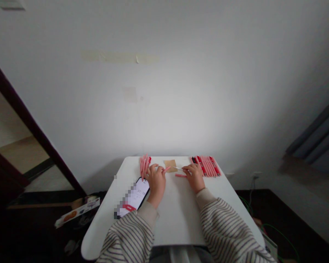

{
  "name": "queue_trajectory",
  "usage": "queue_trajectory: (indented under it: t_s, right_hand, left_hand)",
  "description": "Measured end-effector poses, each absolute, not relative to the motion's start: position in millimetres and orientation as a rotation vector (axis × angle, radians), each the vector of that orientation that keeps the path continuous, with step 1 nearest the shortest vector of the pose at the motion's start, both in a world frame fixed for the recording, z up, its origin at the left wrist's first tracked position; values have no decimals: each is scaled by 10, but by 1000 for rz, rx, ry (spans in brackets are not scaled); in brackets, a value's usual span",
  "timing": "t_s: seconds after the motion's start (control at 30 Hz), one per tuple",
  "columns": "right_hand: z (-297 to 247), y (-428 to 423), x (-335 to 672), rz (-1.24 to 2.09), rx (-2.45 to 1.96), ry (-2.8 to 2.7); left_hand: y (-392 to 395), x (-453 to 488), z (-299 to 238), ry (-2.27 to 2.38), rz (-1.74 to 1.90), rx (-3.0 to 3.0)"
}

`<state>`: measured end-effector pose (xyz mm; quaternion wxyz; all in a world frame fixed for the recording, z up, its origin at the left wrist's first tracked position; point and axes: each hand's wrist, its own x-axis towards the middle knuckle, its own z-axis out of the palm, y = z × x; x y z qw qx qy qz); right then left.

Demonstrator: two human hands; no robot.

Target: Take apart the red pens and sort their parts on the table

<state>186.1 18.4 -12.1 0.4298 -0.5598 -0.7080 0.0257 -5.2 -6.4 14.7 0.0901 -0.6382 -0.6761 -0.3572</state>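
My left hand (157,182) is closed around a short pink pen barrel (167,169), its free end pointing right. My right hand (194,178) pinches a thin white pen refill (177,168), whose tip points left toward the barrel; the two are apart. Just beneath the right fingers a second pink pen part (180,175) lies on the white table (178,212). Behind the hands is a square of brown paper (170,163). A bunch of pink pen pieces (144,165) lies beyond my left hand, and a row of pink and red pens (207,166) beside my right.
A lit phone (137,197) lies on the table, partly behind my left wrist. The wall (181,109) rises right behind the table. On the floor are a printed box (78,212) at left and green cables (246,204) at right.
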Motion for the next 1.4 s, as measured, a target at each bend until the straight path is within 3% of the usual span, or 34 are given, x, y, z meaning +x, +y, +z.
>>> queue_trajectory:
  t_s: [1.4]
  right_hand:
    - [-83,126,1757,24,-1332,-1873]
  left_hand:
    - [-90,-7,134,-1792,-1012,-2102]
